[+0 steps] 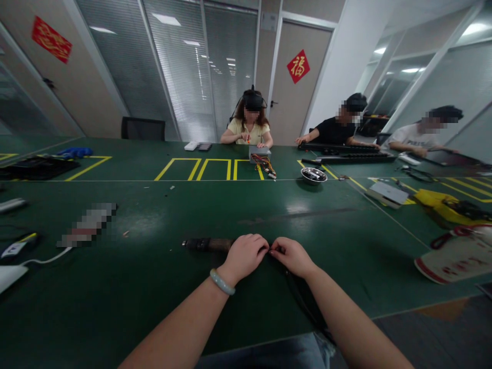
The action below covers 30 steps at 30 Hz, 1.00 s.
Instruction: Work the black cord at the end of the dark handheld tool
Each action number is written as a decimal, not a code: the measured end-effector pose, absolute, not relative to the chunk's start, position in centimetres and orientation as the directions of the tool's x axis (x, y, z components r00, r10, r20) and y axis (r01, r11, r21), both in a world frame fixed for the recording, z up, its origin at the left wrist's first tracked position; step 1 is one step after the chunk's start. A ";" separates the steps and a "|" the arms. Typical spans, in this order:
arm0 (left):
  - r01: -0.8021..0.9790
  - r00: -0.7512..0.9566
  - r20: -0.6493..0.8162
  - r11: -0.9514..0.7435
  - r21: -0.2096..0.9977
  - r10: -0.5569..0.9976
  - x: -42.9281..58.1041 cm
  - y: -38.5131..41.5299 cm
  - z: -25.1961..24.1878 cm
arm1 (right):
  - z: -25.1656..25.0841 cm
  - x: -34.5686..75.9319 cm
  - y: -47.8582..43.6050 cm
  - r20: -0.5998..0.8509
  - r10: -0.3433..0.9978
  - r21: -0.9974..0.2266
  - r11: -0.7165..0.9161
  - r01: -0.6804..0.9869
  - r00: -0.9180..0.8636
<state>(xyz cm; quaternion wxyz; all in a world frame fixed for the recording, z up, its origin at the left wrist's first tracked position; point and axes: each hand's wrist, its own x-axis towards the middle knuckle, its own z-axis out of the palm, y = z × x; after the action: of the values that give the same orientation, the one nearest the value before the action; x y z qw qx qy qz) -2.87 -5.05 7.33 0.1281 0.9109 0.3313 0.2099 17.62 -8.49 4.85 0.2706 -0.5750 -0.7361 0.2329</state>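
A dark cylindrical tool [215,245] with a brownish body and a shiny metal tip lies on the green table, its tip to the left. My left hand [248,256], with a pale bangle at the wrist, covers the right end of this tool. Its fingers curl closed around that end. Close beside it, my right hand [292,256] is closed in a pinch, its fingertips nearly meeting those of the left. What it pinches is hidden. A black cord [303,302] runs from beneath my right hand down to the table's near edge.
Across the table, a person handles a grey metal box [258,154] with coloured wires; two more people work at the right. A metal bowl [314,176] stands mid-table. A white-and-red bag [453,259] is at right, a white cable [49,260] at left.
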 end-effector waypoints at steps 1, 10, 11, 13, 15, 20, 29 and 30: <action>0.552 0.694 0.293 -0.747 0.371 0.658 -2.9 -5.1 7.4 | 4.8 17.6 -8.5 0.132 0.972 -0.654 0.231 0.720 -0.193; 0.550 0.694 0.285 -0.742 0.382 0.661 -2.9 -5.1 7.5 | 4.9 17.6 -8.5 0.139 0.972 -0.649 0.234 0.724 -0.189; 0.551 0.693 0.286 -0.742 0.382 0.662 -2.9 -5.1 7.5 | 4.9 17.6 -8.5 0.137 0.972 -0.650 0.233 0.724 -0.190; 0.555 0.690 0.286 -0.739 0.382 0.666 -2.9 -5.1 7.5 | 4.9 17.6 -8.5 0.133 0.973 -0.651 0.228 0.724 -0.187; 0.557 0.689 0.280 -0.736 0.385 0.669 -2.9 -5.1 7.5 | 5.0 17.6 -8.5 0.130 0.974 -0.651 0.225 0.725 -0.186; 0.561 0.681 0.288 -0.733 0.386 0.673 -2.8 -5.0 7.3 | 4.8 17.6 -8.4 0.131 0.972 -0.656 0.232 0.719 -0.194; 0.569 0.673 0.303 -0.734 0.370 0.675 -2.7 -5.0 6.9 | 4.7 17.6 -8.4 0.136 0.973 -0.650 0.228 0.724 -0.185; 0.573 0.675 0.298 -0.734 0.365 0.675 -2.7 -5.0 7.0 | 4.7 17.6 -8.4 0.133 0.974 -0.649 0.225 0.727 -0.183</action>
<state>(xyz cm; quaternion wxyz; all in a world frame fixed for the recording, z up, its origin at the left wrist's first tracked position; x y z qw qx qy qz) -2.70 -5.03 6.96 0.1213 0.9071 0.3437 0.2104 17.57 -8.44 4.73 0.2706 -0.5790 -0.7344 0.2284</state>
